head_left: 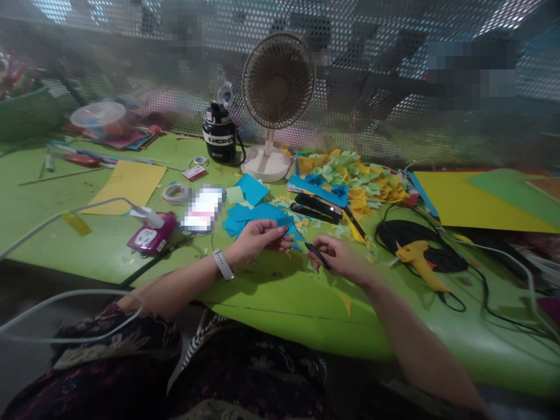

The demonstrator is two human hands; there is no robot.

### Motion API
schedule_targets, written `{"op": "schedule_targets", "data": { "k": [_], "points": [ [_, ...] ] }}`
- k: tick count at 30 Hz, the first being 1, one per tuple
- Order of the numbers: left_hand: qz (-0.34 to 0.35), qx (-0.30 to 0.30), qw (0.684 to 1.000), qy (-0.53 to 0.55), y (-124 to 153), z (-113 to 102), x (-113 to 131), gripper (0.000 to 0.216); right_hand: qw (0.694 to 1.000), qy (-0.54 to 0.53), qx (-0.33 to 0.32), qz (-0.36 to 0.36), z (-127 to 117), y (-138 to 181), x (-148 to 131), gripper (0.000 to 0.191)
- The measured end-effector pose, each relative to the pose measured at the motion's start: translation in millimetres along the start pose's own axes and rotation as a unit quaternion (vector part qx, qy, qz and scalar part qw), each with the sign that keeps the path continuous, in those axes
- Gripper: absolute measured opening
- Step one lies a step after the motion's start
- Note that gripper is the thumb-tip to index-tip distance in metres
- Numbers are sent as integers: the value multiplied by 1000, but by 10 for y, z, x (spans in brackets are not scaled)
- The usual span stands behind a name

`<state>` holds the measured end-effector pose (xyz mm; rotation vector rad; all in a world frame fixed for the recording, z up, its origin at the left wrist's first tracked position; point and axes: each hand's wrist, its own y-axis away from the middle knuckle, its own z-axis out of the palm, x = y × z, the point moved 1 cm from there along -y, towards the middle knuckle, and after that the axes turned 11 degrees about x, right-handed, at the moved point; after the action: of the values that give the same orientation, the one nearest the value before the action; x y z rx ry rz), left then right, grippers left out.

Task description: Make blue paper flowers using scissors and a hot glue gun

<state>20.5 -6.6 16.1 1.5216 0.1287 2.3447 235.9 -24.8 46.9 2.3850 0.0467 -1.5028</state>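
Note:
Between its thumb and fingers, my left hand (pixel 261 236) pinches a small piece of blue paper (pixel 285 223). My right hand (pixel 336 256) is closed around the dark handles of a pair of scissors (pixel 317 255), whose blades point left toward that paper. Whether the blades touch it is too small to tell. Behind my left hand lies a loose pile of blue paper pieces (pixel 251 214). A black stapler (pixel 315 208) rests beyond my hands, with a yellow-handled cutter (pixel 353 226) beside it. Small paper scraps are scattered under and around both hands.
A heap of yellow and green paper pieces (pixel 354 175) lies right of the fan (pixel 271 163). On the right are a yellow glue gun (pixel 422 265) and coiled black cable (pixel 385 233). A phone (pixel 203 209), purple power socket (pixel 151 236) and tape roll (pixel 175 193) sit left.

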Motion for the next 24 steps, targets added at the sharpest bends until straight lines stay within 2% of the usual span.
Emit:
{"op": "schedule_targets", "data": {
  "k": [10, 18, 24],
  "points": [
    [24, 30, 999, -7, -45, -51, -2, 43, 1000, 24, 14, 5, -12, 44, -95, 59],
    [8, 7, 1000, -17, -22, -18, 4, 46, 1000, 21, 4, 4, -6, 18, -67, 62],
    [8, 13, 1000, -11, -21, -26, 2, 44, 1000, 27, 9, -5, -2, 27, -66, 60]
  ]
}}
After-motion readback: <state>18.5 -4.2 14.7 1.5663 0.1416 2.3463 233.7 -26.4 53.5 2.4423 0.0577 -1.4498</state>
